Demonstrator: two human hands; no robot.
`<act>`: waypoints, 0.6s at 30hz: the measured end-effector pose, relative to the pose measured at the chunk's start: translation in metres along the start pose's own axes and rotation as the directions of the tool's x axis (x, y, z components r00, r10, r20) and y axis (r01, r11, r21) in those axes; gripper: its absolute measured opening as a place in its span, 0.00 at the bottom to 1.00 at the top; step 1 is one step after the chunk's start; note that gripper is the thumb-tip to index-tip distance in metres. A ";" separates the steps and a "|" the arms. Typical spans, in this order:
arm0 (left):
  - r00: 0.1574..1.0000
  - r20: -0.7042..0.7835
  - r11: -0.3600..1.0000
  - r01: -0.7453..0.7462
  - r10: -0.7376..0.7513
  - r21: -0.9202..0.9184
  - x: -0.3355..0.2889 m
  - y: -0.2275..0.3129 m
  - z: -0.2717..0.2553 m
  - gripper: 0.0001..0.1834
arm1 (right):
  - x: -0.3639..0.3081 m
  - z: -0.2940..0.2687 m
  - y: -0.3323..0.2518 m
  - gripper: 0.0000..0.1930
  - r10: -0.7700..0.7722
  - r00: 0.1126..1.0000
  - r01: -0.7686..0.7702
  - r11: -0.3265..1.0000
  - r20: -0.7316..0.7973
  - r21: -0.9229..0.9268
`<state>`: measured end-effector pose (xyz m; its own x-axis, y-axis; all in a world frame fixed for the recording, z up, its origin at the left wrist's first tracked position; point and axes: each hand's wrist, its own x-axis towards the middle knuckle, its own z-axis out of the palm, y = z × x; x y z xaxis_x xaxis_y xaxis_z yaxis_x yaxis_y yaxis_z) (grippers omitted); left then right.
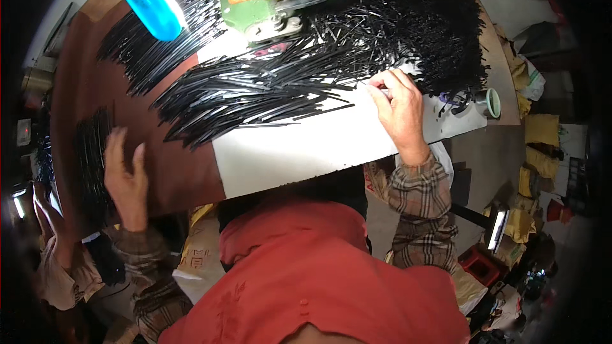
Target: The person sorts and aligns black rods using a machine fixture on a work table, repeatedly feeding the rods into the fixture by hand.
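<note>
My left hand (129, 181) is at the left side of the table, slightly blurred, with thumb and fingers apart and nothing visible in it. Beside its fingers lies a dark bundle of thin black strips (94, 162). Over the white part of the table, my right hand (401, 111) has its fingers bent together in a pinch. Something small and pale shows at the fingertips, too small to name. Just left of that hand spreads a big loose pile of long black strips (248, 92). Another sheaf of black strips (169, 38) lies farther back on the left.
A green machine part (248, 16) with metal fittings stands at the back, beside a bright blue lamp (150, 0). Short black pieces (440, 38) are heaped at the back right. A pale green round cup-like thing (493, 103) sits at the table's right edge. Another person's arm (60, 242) shows at lower left.
</note>
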<state>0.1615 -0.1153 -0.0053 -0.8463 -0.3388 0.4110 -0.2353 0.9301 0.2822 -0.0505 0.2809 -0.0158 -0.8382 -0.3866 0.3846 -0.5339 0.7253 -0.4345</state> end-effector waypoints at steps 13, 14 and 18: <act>0.882 0.023 0.801 -0.418 0.472 -0.428 0.015 0.139 0.073 0.09 | -0.029 -0.008 -0.031 0.08 0.086 0.807 -0.586 0.233 0.584 0.776; 0.884 0.015 0.794 -0.413 0.468 -0.446 0.014 0.139 0.074 0.09 | -0.032 -0.003 -0.034 0.09 0.100 0.801 -0.596 0.221 0.590 0.772; 0.878 0.024 0.798 -0.422 0.478 -0.430 0.015 0.137 0.078 0.10 | -0.031 0.011 -0.053 0.09 0.124 0.791 -0.602 0.333 0.599 0.726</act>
<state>0.0797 0.0181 -0.0284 -0.8672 0.1504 0.4747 0.3753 0.8239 0.4247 0.0026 0.2484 -0.0134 -0.7958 -0.5571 -0.2372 0.2460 0.0605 -0.9674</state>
